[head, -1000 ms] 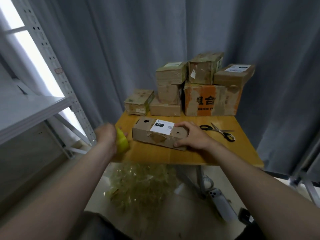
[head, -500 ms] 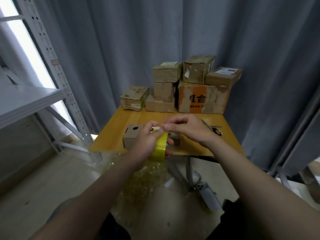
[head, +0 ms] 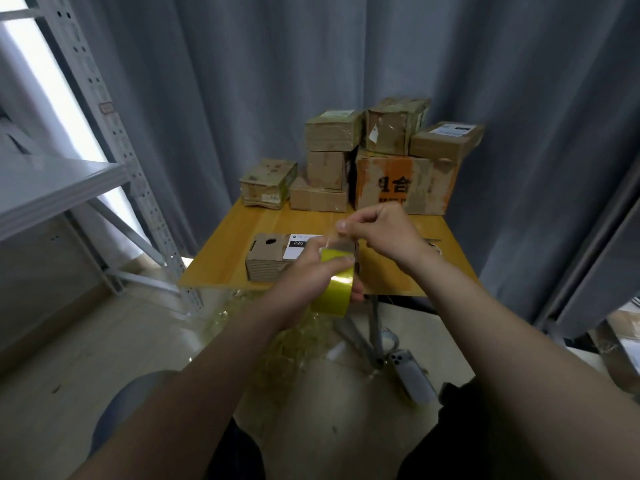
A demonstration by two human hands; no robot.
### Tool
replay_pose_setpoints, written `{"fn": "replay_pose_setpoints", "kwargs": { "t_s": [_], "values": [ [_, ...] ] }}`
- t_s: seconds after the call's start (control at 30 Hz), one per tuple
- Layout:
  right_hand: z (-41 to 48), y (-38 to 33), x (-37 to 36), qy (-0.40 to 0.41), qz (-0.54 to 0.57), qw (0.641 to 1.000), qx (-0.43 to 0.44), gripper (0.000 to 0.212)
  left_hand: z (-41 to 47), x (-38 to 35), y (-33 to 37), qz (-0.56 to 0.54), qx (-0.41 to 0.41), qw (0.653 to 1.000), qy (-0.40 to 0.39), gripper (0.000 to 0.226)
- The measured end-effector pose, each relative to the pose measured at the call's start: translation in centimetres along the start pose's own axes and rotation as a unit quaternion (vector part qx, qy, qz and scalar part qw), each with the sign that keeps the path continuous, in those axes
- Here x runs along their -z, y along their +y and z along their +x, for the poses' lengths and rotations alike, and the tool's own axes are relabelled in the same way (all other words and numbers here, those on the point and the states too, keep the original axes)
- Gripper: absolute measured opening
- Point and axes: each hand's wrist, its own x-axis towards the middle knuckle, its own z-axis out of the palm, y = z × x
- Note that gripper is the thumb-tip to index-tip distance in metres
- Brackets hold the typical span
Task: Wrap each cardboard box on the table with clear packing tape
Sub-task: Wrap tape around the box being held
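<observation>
A long cardboard box [head: 268, 258] with a white and black "220" label lies near the front edge of the wooden table [head: 232, 244]. In front of it my left hand [head: 308, 275] grips a yellowish roll of packing tape [head: 335, 289]. My right hand [head: 381, 230] pinches the free end of the clear tape [head: 334, 241] and holds it just above the roll. The hands hide the box's right half.
Several cardboard boxes [head: 401, 178] are stacked at the back of the table against a grey curtain. Scissors [head: 434, 245] peek out behind my right wrist. Crumpled used tape [head: 287, 344] lies on the floor under the table. A metal shelf rack [head: 114, 140] stands at the left.
My left hand brought the tape roll from the left to in front of the box. My right hand left the box, took the tape's end and lifted it off the roll.
</observation>
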Motion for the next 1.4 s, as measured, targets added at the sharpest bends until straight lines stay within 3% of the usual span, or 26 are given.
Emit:
{"fn": "replay_pose_setpoints", "kwargs": {
  "t_s": [0.13,0.33,0.7,0.93,1.0,1.07,1.17,1.23,1.33,1.4],
  "values": [
    [2.3,0.6,1.8,0.101,0.042,0.993,-0.046,0.008,-1.4,-1.2,-2.3,-0.023,0.090,0.995,-0.038,0.024],
    [5.1,2.1,0.1,0.027,-0.028,0.997,-0.060,0.011,0.1,-0.7,-4.4,-0.034,0.131,0.991,-0.006,0.024],
    [8.1,5.6,-2.1,0.020,-0.073,0.991,-0.110,0.014,2.6,0.0,-5.3,-0.051,0.168,0.984,0.008,0.036],
    [8.3,7.5,-3.3,0.016,-0.153,0.977,-0.145,0.019,3.8,-0.5,-6.6,-0.027,0.174,0.984,0.016,0.030],
    [8.2,7.4,-3.2,0.011,-0.198,0.972,-0.128,0.024,4.2,-0.7,-6.8,-0.028,0.176,0.984,0.018,0.028],
    [8.2,6.7,-3.1,0.002,-0.316,0.943,-0.103,0.029,4.6,-0.8,-7.0,-0.036,0.167,0.985,0.029,0.022],
    [7.8,6.6,-2.7,-0.001,-0.473,0.875,-0.106,0.078,5.0,-1.2,-7.3,-0.051,0.153,0.986,0.047,0.025],
    [6.8,6.6,-2.3,0.056,-0.457,0.886,-0.061,0.088,5.3,-1.4,-7.6,-0.055,0.146,0.986,0.053,0.028],
    [3.9,5.7,-2.1,0.109,-0.359,0.922,0.094,0.053,5.6,-1.4,-8.1,-0.062,0.139,0.987,0.059,0.030],
    [1.5,5.0,-2.9,0.057,-0.315,0.932,0.171,0.026,5.8,-1.5,-8.4,-0.067,0.139,0.986,0.061,0.033]
  ]
}}
